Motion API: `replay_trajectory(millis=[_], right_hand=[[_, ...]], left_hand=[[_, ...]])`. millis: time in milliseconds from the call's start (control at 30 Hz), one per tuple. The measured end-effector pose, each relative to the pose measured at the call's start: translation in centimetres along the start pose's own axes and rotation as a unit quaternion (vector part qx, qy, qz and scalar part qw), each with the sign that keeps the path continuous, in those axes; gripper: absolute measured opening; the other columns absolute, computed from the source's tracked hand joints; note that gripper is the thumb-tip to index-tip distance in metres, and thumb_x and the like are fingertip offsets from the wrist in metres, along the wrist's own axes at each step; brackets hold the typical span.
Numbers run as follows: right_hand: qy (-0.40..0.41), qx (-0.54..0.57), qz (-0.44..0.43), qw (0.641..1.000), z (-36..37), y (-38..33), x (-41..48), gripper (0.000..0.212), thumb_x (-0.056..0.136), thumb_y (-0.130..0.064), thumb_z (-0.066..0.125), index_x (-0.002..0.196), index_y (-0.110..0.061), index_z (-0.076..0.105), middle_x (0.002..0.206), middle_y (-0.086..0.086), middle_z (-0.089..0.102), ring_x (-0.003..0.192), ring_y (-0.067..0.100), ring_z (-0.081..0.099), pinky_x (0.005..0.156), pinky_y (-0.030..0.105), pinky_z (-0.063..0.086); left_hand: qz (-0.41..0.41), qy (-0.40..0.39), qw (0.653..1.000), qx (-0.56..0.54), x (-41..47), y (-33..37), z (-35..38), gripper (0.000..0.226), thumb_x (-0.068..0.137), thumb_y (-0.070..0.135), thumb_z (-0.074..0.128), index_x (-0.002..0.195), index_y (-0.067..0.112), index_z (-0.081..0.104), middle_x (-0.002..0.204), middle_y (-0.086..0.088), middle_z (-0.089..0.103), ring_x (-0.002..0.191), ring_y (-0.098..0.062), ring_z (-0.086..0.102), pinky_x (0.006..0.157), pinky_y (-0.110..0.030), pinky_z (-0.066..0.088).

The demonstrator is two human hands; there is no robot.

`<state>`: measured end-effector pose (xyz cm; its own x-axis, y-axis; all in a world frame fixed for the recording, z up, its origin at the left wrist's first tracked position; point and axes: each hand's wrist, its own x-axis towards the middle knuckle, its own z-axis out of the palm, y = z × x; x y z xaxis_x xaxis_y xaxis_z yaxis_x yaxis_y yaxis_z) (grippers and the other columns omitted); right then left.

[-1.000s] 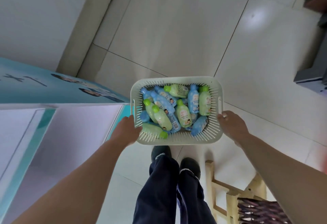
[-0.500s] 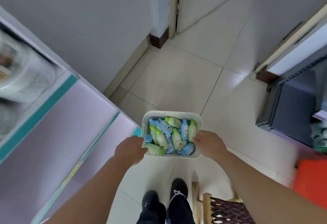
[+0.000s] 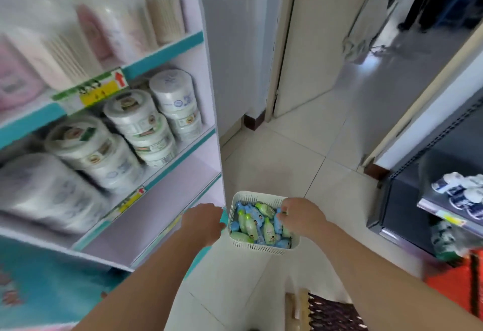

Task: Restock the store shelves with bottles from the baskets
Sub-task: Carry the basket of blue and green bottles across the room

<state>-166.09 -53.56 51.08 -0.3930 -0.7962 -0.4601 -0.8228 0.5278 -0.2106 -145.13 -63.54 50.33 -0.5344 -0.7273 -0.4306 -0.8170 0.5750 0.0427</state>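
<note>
White slatted plastic basket (image 3: 261, 246) sits low in a shop aisle, just beside the end of a lilac shelf unit. It is heaped with small blue and green bottles (image 3: 248, 223) lying jumbled on their sides. The person's left grip (image 3: 203, 222), a bare hand, is at the basket's left rim with its fingers hidden, so whether it clasps the rim cannot be told. The right grip (image 3: 300, 214) reaches over the right rim, fingers (image 3: 283, 217) curled down onto the bottles; whether they have closed on one is unclear. A lilac shelf (image 3: 162, 200) with a teal edge lies just left of the basket, under a shelf of stacked white tubs (image 3: 136, 116). Whether the basket rests on the tiled floor (image 3: 287, 147) or hangs from the left grip cannot be told. If it hangs from one side only, it could tip and spill. Pulling one smooth bottle from the tangle may drag its neighbours over the low rim, or the bottle may slip free.
</note>
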Motion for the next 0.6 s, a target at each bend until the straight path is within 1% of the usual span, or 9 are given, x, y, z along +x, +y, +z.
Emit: replay_trajectory(millis=[100,133,200,233,300,400,500,600], right_hand=[[0.020,-0.008,-0.031,0.999,-2.2,-2.3,-3.4,0.032,0.095,-0.036,0.046,0.118,-0.018,0.057,0.118,0.001,0.058,0.111,0.020,0.055,0.088,0.030,0.045],[0.025,-0.013,-0.047,0.999,-2.8,-3.1,-4.3,0.029,0.095,-0.037,0.046,0.114,-0.018,0.057,0.115,0.001,0.058,0.111,0.021,0.055,0.087,0.030,0.044],[0.031,-0.023,-0.078,0.996,-3.6,-4.7,-6.0,0.021,0.093,-0.038,0.046,0.098,-0.020,0.055,0.102,0.001,0.056,0.107,0.022,0.056,0.080,0.030,0.043],[0.034,-0.026,-0.093,0.995,-3.9,-5.4,-6.9,0.020,0.093,-0.038,0.047,0.096,-0.020,0.054,0.099,0.001,0.056,0.104,0.022,0.057,0.079,0.031,0.043],[0.045,-0.031,-0.124,0.991,-4.6,-6.9,-8.8,0.022,0.093,-0.037,0.048,0.100,-0.018,0.057,0.103,0.002,0.059,0.100,0.021,0.057,0.080,0.031,0.045],[0.069,-0.056,-0.177,0.980,-5.3,-8.8,-12.0,0.019,0.093,-0.037,0.048,0.096,-0.020,0.056,0.104,0.003,0.062,0.095,0.020,0.057,0.075,0.028,0.043],[0.086,-0.073,-0.225,0.968,-5.3,-10.8,-15.6,0.027,0.092,-0.039,0.049,0.108,-0.019,0.060,0.109,0.002,0.062,0.097,0.020,0.057,0.078,0.030,0.047],[0.098,-0.087,-0.271,0.954,-5.3,-13.4,-19.0,0.029,0.093,-0.039,0.048,0.112,-0.020,0.059,0.112,0.000,0.061,0.099,0.020,0.057,0.079,0.031,0.047]], left_hand=[[-0.020,0.037,0.999,-0.005,-4.2,-1.3,-2.0,0.041,0.093,0.047,0.048,0.126,0.024,0.054,0.119,0.004,0.060,0.109,-0.019,0.058,0.092,-0.035,0.050],[-0.028,0.049,0.998,-0.006,-5.6,-1.6,-2.7,0.041,0.094,0.046,0.047,0.127,0.023,0.054,0.117,0.003,0.060,0.108,-0.019,0.059,0.091,-0.034,0.050],[-0.044,0.075,0.996,0.000,-8.5,-2.2,-3.8,0.040,0.095,0.043,0.046,0.127,0.020,0.054,0.115,0.001,0.060,0.106,-0.020,0.058,0.087,-0.031,0.050],[-0.055,0.082,0.995,0.000,-10.1,-2.4,-4.4,0.039,0.096,0.042,0.046,0.127,0.019,0.054,0.115,0.000,0.060,0.106,-0.020,0.058,0.084,-0.030,0.048],[-0.084,0.095,0.992,-0.007,-13.4,-2.9,-5.1,0.038,0.096,0.041,0.046,0.126,0.019,0.054,0.115,-0.001,0.059,0.106,-0.020,0.057,0.082,-0.030,0.047],[-0.133,0.109,0.985,-0.012,-18.8,-4.0,-5.6,0.037,0.096,0.040,0.046,0.126,0.019,0.053,0.119,-0.002,0.058,0.109,-0.022,0.057,0.083,-0.033,0.048],[-0.181,0.112,0.977,-0.014,-24.5,-4.9,-5.8,0.036,0.097,0.039,0.045,0.126,0.019,0.053,0.125,-0.002,0.057,0.114,-0.024,0.056,0.085,-0.035,0.048],[-0.223,0.132,0.965,-0.033,-30.2,-6.0,-5.8,0.034,0.097,0.039,0.045,0.123,0.020,0.055,0.125,-0.003,0.057,0.115,-0.026,0.055,0.087,-0.038,0.047]])
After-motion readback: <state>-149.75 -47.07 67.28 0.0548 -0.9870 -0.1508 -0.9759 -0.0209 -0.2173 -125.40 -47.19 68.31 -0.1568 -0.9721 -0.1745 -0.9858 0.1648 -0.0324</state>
